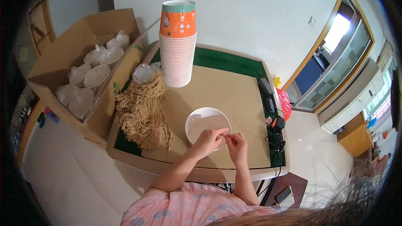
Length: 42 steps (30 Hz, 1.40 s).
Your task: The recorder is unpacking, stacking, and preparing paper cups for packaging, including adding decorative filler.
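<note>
Over the near rim of a white bowl (205, 119), my left hand (209, 140) and my right hand (237, 146) meet, fingertips almost touching. Both hands are closed in a pinch. Whatever lies between the fingertips is too small to make out. The bowl rests on a tan board (176, 121) on the table, and I see nothing in the part of it that shows. Left of the bowl lies a thick bundle of tan strings (144, 117). Behind the bundle stands a tall stack of paper tubs (179, 58), the top one orange with a teal band.
A large cardboard box (63, 67) holding several plastic-wrapped stacks (97, 77) stands left of the table. Clear plastic wrap (145, 73) lies behind the strings. Black adapters and cables (275, 138) run along the table's right edge, beside a red basket (284, 104).
</note>
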Tool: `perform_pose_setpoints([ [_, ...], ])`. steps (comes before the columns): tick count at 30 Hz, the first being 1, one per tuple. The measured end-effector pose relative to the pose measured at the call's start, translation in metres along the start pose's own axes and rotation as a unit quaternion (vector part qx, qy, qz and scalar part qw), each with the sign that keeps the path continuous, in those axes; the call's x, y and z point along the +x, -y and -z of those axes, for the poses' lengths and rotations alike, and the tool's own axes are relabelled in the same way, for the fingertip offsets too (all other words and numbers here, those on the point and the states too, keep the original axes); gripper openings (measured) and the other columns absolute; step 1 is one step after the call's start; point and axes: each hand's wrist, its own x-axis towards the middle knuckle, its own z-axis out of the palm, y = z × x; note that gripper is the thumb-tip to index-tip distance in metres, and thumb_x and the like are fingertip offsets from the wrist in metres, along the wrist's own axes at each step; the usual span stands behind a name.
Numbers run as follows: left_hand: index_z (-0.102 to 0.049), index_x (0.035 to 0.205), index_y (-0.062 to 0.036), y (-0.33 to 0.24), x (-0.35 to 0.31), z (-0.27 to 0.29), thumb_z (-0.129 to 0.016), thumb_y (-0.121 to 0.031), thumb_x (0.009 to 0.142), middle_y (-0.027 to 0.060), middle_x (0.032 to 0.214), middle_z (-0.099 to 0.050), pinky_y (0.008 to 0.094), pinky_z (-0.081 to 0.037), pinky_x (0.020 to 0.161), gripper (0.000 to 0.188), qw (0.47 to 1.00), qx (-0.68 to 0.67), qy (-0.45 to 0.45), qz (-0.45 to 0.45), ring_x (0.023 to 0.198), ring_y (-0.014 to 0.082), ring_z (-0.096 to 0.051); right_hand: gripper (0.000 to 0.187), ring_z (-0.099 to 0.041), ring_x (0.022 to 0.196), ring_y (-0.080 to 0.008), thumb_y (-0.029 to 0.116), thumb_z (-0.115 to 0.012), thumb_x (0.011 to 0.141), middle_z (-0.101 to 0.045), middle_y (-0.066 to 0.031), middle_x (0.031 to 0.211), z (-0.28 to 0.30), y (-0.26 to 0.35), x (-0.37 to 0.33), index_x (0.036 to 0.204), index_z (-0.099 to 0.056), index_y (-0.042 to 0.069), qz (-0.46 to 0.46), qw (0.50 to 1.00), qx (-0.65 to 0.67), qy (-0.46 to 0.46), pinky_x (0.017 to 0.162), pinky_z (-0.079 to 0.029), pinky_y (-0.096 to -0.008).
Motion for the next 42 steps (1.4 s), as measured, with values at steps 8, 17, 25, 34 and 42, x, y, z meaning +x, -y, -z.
perform_pose_setpoints([
  [8,-0.065,0.094,-0.0043,-0.005,0.001,-0.006,-0.058,-0.001,0.076,0.0133,0.083,-0.062,0.0345,-0.048,0.066,0.019,1.0,0.023,-0.008,0.013,0.075,0.0273,-0.061,0.009,-0.047,0.058,-0.0094,0.004,-0.061,0.079,-0.051,-0.0035,0.067,0.003,-0.005,-0.001,0.085,-0.066,0.0,-0.008,1.0,0.002,0.016,0.054,-0.038,-0.023],
  [17,-0.063,0.084,-0.0032,-0.005,0.001,-0.008,-0.06,-0.005,0.076,0.0137,0.078,-0.061,0.0372,-0.049,0.063,0.009,0.995,0.099,-0.001,-0.001,0.07,0.0303,-0.061,0.009,-0.049,0.059,-0.01,0.005,-0.061,0.079,-0.054,-0.0052,0.069,0.002,-0.008,0.002,0.084,-0.065,-0.001,0.007,1.0,-0.012,0.012,0.055,-0.039,-0.0238],
  [25,-0.06,0.078,-0.003,0.0,-0.002,-0.004,-0.06,-0.006,0.074,0.0155,0.074,-0.061,0.0401,-0.048,0.059,0.005,0.997,0.061,-0.04,0.03,0.068,0.0336,-0.06,0.007,-0.049,0.057,-0.0098,0.004,-0.063,0.076,-0.055,-0.0047,0.07,0.006,-0.002,0.004,0.083,-0.065,0.0,0.023,0.999,-0.015,0.022,0.052,-0.039,-0.0226],
  [34,-0.059,0.093,-0.0005,-0.02,0.006,0.019,-0.06,-0.004,0.078,0.0137,0.081,-0.066,0.0323,-0.051,0.066,0.015,0.993,-0.07,-0.015,0.094,0.074,0.0232,-0.065,0.009,-0.042,0.052,-0.0051,0.004,-0.066,0.076,-0.061,-0.0018,0.069,0.0,0.02,0.004,0.084,-0.064,0.002,0.02,1.0,0.007,-0.006,0.048,-0.036,-0.0218],
  [42,-0.06,0.09,-0.0015,-0.009,0.002,0.021,-0.059,-0.013,0.08,0.0162,0.078,-0.064,0.0361,-0.05,0.063,0.015,0.998,0.016,0.008,0.062,0.07,0.0292,-0.063,0.012,-0.047,0.057,-0.0053,0.005,-0.065,0.079,-0.06,-0.0021,0.067,-0.009,0.015,-0.003,0.091,-0.064,0.001,-0.015,0.998,0.066,-0.001,0.052,-0.04,-0.0216],
])
